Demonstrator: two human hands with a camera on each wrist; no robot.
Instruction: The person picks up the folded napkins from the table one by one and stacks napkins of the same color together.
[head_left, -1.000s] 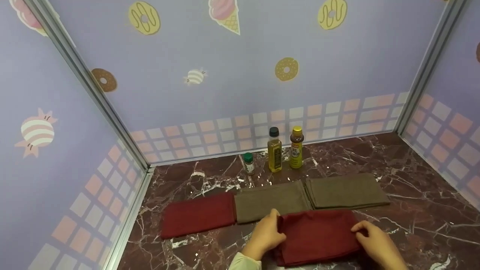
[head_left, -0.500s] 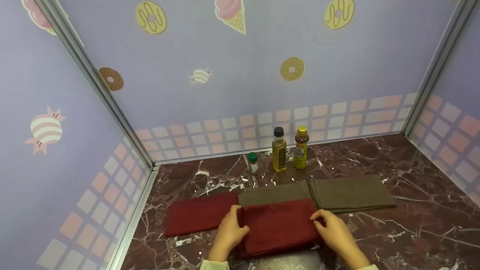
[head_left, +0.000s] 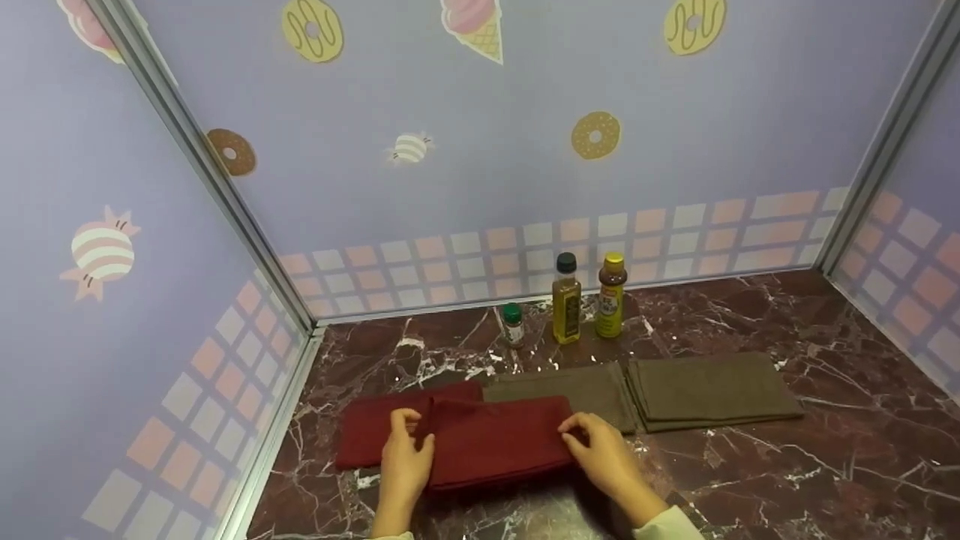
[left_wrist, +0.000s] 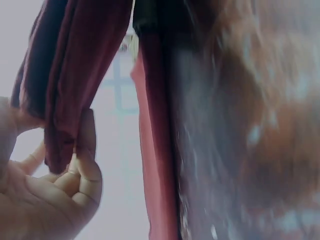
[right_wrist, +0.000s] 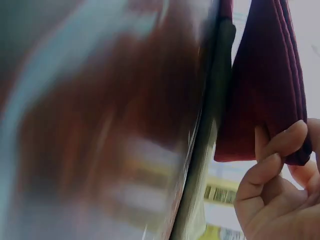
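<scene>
Matt woven cloth, soft and folded: dark red cloth [head_left: 499, 442], second red cloth [head_left: 375, 435], two olive cloths [head_left: 712, 390]. Polished, glossy dark red marble worktop [head_left: 787, 465] with white veins. Clear glossy bottles [head_left: 566, 309]. Brushed metal corner posts [head_left: 210, 165].

dark red cloth [head_left: 499, 442], olive cloths [head_left: 712, 390]
</scene>
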